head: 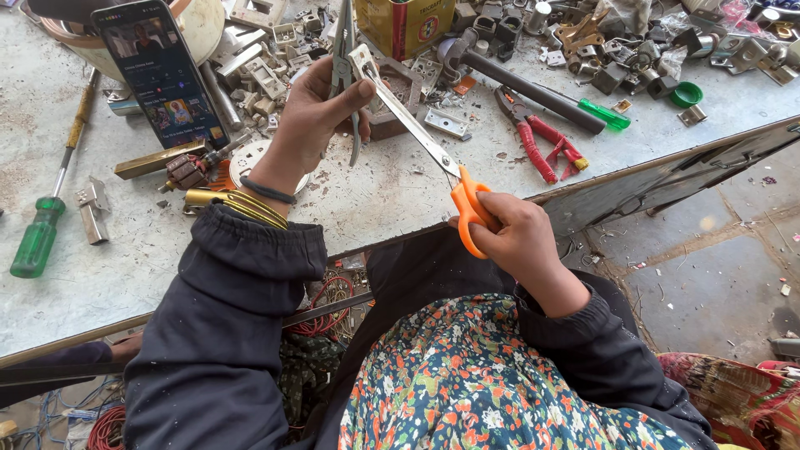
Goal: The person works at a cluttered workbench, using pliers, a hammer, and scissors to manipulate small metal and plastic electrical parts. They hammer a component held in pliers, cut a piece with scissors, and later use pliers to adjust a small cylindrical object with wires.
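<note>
1. Over a cluttered bench (108, 275), a right hand (521, 242) is closing its fingers through orange-handled scissors (421, 137), blades pointing up-left, long axis diagonal.
2. The left hand (312, 112) is gripping grey pliers (343, 75), pointing away, and pinching the blade tips; a slip could nick those fingers.

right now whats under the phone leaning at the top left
The phone leans against a pale round container, its lower edge near a brass bar on the table. Whatever lies directly beneath and behind it is covered.
</note>
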